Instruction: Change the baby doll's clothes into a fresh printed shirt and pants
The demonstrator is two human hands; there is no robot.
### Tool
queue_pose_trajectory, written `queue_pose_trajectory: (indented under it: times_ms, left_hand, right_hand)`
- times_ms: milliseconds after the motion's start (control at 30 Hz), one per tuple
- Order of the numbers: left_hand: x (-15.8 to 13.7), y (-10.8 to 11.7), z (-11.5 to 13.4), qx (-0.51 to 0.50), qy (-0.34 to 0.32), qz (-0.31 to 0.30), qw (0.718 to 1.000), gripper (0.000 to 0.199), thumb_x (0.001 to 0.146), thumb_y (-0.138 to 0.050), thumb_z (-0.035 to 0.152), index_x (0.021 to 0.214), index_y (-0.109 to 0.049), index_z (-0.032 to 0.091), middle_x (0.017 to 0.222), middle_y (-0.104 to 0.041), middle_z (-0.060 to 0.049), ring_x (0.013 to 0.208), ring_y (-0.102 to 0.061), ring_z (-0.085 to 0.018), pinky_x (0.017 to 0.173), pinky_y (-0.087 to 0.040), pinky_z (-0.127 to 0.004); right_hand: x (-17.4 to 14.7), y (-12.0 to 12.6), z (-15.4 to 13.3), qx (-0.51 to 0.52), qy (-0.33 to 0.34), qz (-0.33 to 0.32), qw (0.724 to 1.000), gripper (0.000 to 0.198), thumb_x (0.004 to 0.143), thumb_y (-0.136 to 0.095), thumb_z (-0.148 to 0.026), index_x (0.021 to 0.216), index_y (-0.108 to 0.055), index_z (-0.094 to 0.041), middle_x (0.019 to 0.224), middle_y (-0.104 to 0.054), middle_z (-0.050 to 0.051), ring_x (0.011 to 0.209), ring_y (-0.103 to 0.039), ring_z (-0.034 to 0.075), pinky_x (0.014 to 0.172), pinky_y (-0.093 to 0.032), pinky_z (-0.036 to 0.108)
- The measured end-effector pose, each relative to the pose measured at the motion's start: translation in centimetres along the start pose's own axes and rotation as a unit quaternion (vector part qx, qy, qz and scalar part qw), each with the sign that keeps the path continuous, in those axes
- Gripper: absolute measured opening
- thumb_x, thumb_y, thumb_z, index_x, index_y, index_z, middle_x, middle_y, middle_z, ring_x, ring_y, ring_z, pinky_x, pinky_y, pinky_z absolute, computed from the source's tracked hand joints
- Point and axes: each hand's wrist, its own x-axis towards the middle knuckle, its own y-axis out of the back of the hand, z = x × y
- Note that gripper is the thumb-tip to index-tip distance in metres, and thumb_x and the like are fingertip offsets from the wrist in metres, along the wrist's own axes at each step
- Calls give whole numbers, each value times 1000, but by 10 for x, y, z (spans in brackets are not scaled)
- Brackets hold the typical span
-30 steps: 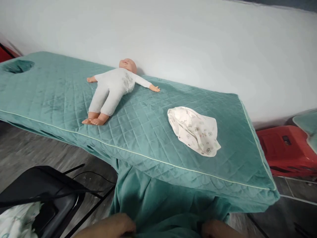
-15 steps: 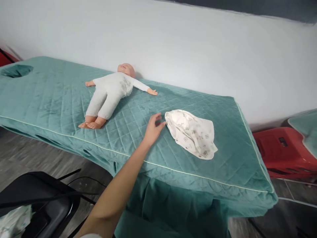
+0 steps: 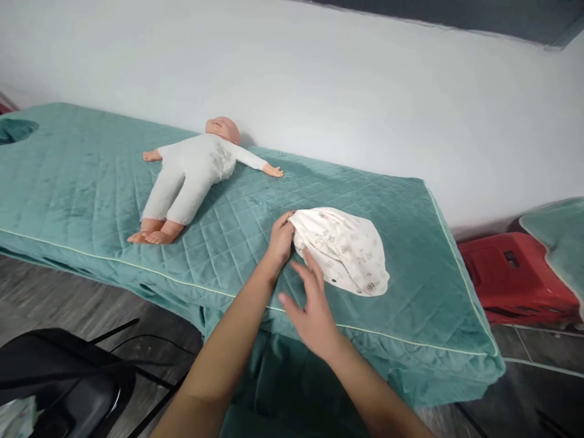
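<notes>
A white baby cloth (image 3: 349,249) with small printed figures lies bunched on the green quilted bed; its folds hide its exact shape. My left hand (image 3: 281,236) is closed on the cloth's left edge, the thumb and fingers pinching it. Just in front, my right hand (image 3: 312,307) is open with its fingers spread, the fingertips close to the cloth's near edge; whether they touch it I cannot tell. A baby doll (image 3: 189,173) in a white body suit lies on its back to the left, arms stretched out, apart from both hands.
The green quilted bed (image 3: 429,304) stands along a white wall (image 3: 319,91), with a face hole (image 3: 16,131) at its far left. A black chair (image 3: 68,377) is at the lower left. Beyond the bed's right end is a red plastic stool (image 3: 515,274).
My left hand has reached the cloth and taken hold of its left edge. My right hand has come into view from below. The view has shifted slightly to the right.
</notes>
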Motion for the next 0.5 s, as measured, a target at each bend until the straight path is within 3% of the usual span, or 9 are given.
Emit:
queue_pose_trajectory:
  times_ms: [67, 133, 233, 367, 500]
  left_hand:
    - [-5, 6, 3, -82, 49, 10, 995, 13, 69, -71, 26, 71, -62, 17, 64, -59, 4, 56, -50, -9, 59, -41, -22]
    - [-8, 11, 7, -122, 108, -13, 987, 16, 66, -73, 26, 78, -68, 15, 66, -66, 1, 56, -56, -11, 59, -44, -24]
    - [-8, 15, 11, -157, 168, -44, 972, 29, 64, -76, 25, 90, -74, 12, 79, -75, -5, 66, -67, -17, 67, -51, -27]
    - [-3, 18, 10, -203, 189, -49, 959, 29, 68, -75, 25, 93, -74, 11, 88, -78, -7, 75, -71, -20, 76, -55, -30]
    - [1, 19, 7, -220, 204, -21, 954, 28, 73, -72, 24, 98, -73, 10, 90, -79, -8, 84, -74, -23, 87, -56, -35]
  right_hand:
    - [34, -16, 9, -79, 18, 129, 988, 57, 99, -50, -30, 153, -33, -25, 167, -19, 13, 157, -13, 29, 124, -23, 59]
    - [60, -15, 21, -142, 42, 173, 974, 64, 98, -52, -31, 156, -27, -23, 168, -17, 14, 158, -5, 31, 124, -19, 63]
    - [86, 9, 34, -204, 99, 147, 963, 68, 90, -65, -38, 151, -38, -24, 169, -15, 12, 157, -5, 34, 123, -19, 65]
    - [98, 36, 46, -202, 197, 53, 958, 53, 86, -65, -23, 138, -52, -22, 165, -26, 13, 154, -23, 31, 124, -27, 57]
    - [90, 49, 58, -128, 190, 100, 968, 46, 84, -55, -12, 129, -59, -24, 149, -54, 10, 140, -50, 25, 118, -39, 51]
